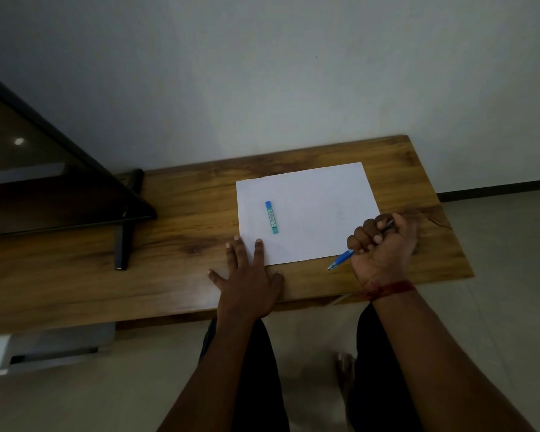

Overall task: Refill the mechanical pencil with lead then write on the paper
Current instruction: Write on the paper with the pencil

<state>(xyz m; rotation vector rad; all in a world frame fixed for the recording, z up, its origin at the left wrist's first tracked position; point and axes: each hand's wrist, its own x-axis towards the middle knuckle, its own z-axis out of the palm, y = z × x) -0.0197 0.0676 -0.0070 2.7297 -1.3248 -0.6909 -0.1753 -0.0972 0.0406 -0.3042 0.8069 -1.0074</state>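
Stretching across the view, the long brown wood-grain counter [184, 219] stands against a pale plain wall [262, 73], with a dark framed glass panel on black legs [60, 169] resting on its left part. A rectangular white sheet of paper [312, 207] lies flat on the counter's right half, near its front edge.

The left hand [247, 275] lies palm down with its grip spread wide and holding nothing; its index and middle fingertips press on the paper's near-left corner, while the rest of the hand rests on bare wood.

The right hand [384, 244] sits just beside the paper's near-right corner, its grip curled into a tight fist around the slim blue mechanical pencil [343, 258]. The pencil's blue barrel and pointed tip stick out below the fist toward the front edge of the counter, over the wood just off the paper, and its silver end shows above the knuckles. A red thread band [390, 288] circles that wrist.

A small flat teal-and-blue lead case [272, 217] lies on the left part of the paper, well apart from the pencil and just beyond the left fingertips.
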